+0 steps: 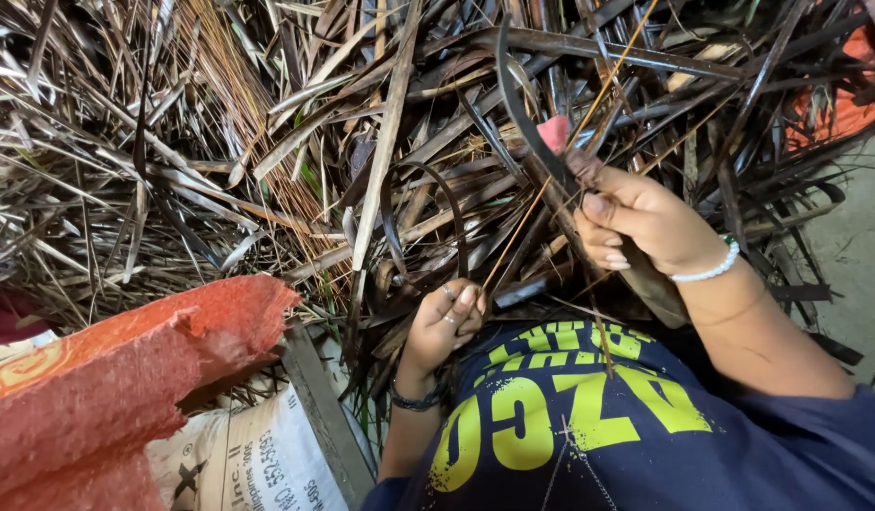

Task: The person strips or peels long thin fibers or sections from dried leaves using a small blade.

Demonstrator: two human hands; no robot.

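The right hand (636, 227) is gripping a dark dried leaf strip (523, 114) and a thin orange-brown midrib (551, 180), just over the pile of dried palm leaves (220, 142); the left hand (447, 322) (a ring showing) is pinching the midrib's lower end, at the pile's near edge, beside a red sack (125, 378)

A rough red-orange slab (125, 378) with a torn edge lies at lower left. Beneath it sits a white woven sack with dark print (253, 464), beside a grey wooden plank (324, 416). Orange cloth (840, 104) shows at upper right, above grey concrete floor (854, 255).
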